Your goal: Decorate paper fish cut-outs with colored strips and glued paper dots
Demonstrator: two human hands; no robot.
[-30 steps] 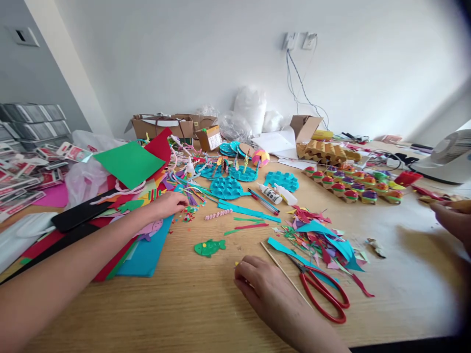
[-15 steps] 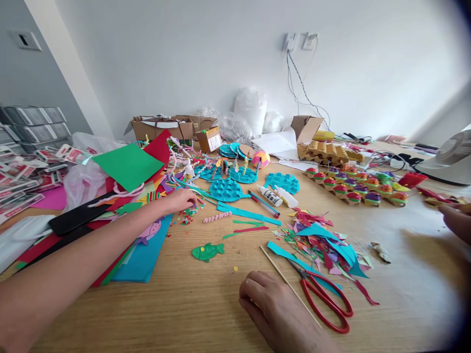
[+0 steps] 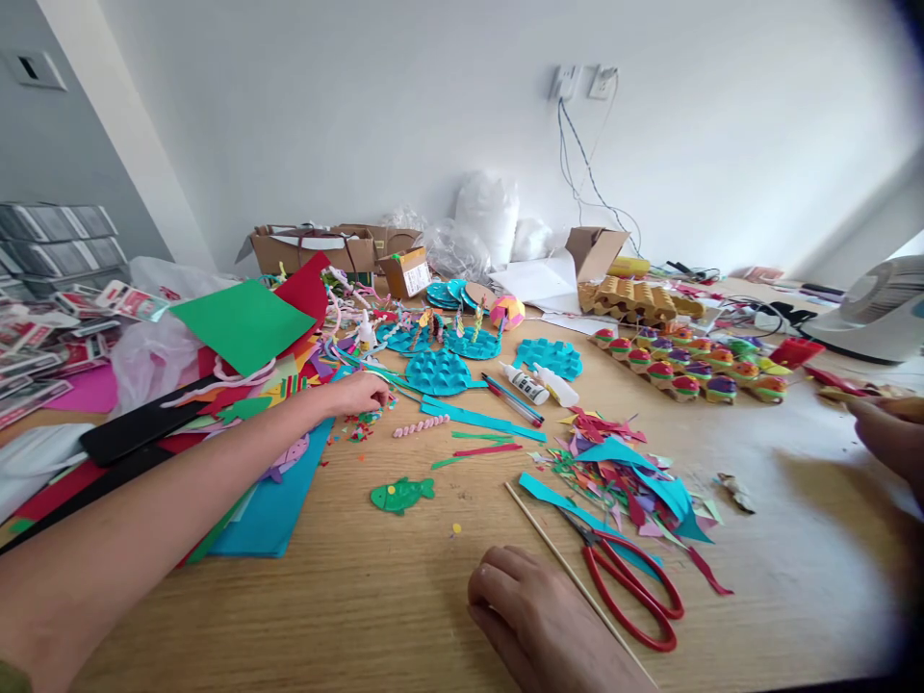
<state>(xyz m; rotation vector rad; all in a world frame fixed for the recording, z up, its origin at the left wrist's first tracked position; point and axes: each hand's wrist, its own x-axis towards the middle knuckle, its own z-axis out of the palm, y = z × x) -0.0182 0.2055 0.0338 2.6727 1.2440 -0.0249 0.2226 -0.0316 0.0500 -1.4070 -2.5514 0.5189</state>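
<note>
My left hand stretches over a pile of tiny coloured paper bits, its fingertips pinched together and pointing down. Whatever lies between them is too small to make out. Near the table's front, my right hand rests with curled fingers, and no object shows in it. A thin wooden stick runs along its right side, and red-handled scissors lie beyond, partly over a blue paper strip. Between the hands lies a green paper fish with a yellow dot. A loose yellow dot sits below it.
Paper scraps are heaped right of centre. Glue bottles, pens and blue egg-carton pieces lie farther back. Painted egg-carton cups stand at the right. Another person's hand is at the right edge.
The view has shifted slightly, so the table things appear a little farther left. My left fingertips stay at the paper bits, and my right hand still rests on the table.
</note>
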